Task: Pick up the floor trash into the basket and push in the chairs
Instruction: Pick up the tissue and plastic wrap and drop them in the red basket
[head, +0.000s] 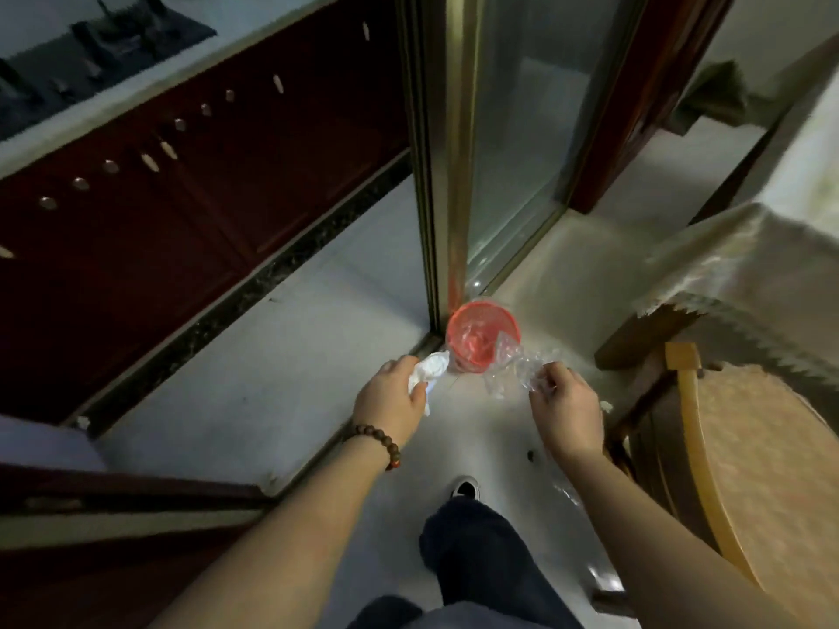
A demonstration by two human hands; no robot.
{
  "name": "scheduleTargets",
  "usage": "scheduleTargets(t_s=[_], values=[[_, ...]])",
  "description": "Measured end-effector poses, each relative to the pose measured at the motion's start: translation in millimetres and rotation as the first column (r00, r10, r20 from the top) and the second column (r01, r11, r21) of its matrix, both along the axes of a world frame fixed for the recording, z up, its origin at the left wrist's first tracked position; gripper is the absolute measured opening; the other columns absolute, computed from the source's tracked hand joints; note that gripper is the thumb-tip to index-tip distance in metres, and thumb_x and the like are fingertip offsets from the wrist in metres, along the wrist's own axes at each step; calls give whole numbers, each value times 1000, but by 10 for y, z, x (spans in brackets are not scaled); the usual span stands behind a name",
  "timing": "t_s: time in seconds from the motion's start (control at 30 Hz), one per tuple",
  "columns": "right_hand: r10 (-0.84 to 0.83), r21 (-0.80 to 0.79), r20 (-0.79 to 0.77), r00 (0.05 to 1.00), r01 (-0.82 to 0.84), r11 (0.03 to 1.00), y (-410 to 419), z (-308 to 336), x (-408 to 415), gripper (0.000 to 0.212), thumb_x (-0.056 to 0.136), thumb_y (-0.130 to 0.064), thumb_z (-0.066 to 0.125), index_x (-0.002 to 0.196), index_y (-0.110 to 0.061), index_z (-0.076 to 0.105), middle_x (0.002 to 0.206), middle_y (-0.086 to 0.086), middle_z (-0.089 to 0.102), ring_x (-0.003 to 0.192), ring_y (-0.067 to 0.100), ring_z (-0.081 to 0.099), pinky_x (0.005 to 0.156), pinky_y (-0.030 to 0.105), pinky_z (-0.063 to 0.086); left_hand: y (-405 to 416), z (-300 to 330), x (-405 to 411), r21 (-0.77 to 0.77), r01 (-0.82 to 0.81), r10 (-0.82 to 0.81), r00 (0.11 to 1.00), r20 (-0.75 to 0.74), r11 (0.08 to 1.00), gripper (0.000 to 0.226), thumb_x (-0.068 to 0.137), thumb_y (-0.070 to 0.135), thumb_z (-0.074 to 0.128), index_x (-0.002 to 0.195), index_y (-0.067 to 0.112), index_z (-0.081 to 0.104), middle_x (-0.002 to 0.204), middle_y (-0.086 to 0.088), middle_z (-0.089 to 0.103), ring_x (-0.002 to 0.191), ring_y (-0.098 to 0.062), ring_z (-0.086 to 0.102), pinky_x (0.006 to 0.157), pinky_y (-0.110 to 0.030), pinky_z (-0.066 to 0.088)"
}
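While the left hand [390,392] grips a tissue [429,370] and the right hand [565,406] pinches plastic wrap [513,370], both beside the basket [482,334], nothing is dropped yet; 1 chair [749,469] stands unpushed.

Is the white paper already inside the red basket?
No, the left hand grips the white paper beside the red basket, not in it.

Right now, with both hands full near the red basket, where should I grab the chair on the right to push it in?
Take the chair by its curved wooden back rail, coming from the near side. That rail is the closest exposed, graspable edge; the seat cushion is flat and gives no hold. First drop the white paper held by the left hand and the clear plastic pinched by the right hand into the basket.
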State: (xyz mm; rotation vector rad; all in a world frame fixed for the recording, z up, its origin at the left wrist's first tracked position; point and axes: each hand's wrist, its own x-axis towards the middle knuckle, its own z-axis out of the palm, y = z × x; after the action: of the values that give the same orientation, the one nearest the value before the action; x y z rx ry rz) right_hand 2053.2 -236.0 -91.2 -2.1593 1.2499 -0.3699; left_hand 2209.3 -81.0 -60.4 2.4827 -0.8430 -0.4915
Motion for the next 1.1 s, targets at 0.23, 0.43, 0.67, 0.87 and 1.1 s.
scheduleTargets(t_s=[0.23, 0.43, 0.67, 0.87, 1.1], values=[[-150, 77, -82, 985, 156, 985, -702, -180, 573, 10, 83, -13, 57, 92, -11, 59, 94, 9, 58, 80, 31, 53, 63, 31, 35, -953, -230, 713, 44, 104, -102, 993, -51, 994, 24, 92, 22, 52, 113, 11, 56, 108, -9, 61, 92, -30, 58, 72, -35, 49], [-280, 70, -85, 956, 286, 956, -1115, -772, 876, 8, 81, -9, 59, 89, -8, 60, 90, 11, 59, 81, 33, 56, 66, 35, 42, -1514, -1004, 1226, 28, 133, -128, 983, -132, 991, 19, 93, 19, 50, 111, 12, 56, 110, -9, 62, 98, -28, 59, 80, -42, 53], [-383, 27, -3, 924, 383, 924, -1644, -2292, 1294, 5, 81, -8, 60, 86, -9, 61, 86, 10, 61, 79, 29, 56, 70, 42, 49, -2320, -2828, 1744, 72, 258, -236, 945, -225, 963, 17, 93, 20, 47, 106, 17, 56, 109, -12, 62, 96, -32, 60, 80, -43, 52], [-399, -39, 39, 916, 401, 915, -2010, -3792, 1537, 5, 79, -5, 62, 84, -7, 63, 81, 7, 60, 74, 27, 54, 66, 32, 40, -2987, -4343, 1934, 10, 301, -289, 924, -249, 954, 25, 94, 18, 52, 119, 18, 59, 103, -5, 63, 90, -22, 60, 72, -13, 44], [-381, -27, 46, 923, 383, 923, -2350, -4660, 1715, 6, 80, -5, 59, 82, -10, 61, 83, 6, 61, 74, 23, 53, 63, 28, 35, -3169, -5207, 2066, 112, 437, -397, 878, -266, 892, 53, 90, 48, 52, 137, 25, 45, 140, -7, 48, 125, -26, 47, 103, -37, 41]])
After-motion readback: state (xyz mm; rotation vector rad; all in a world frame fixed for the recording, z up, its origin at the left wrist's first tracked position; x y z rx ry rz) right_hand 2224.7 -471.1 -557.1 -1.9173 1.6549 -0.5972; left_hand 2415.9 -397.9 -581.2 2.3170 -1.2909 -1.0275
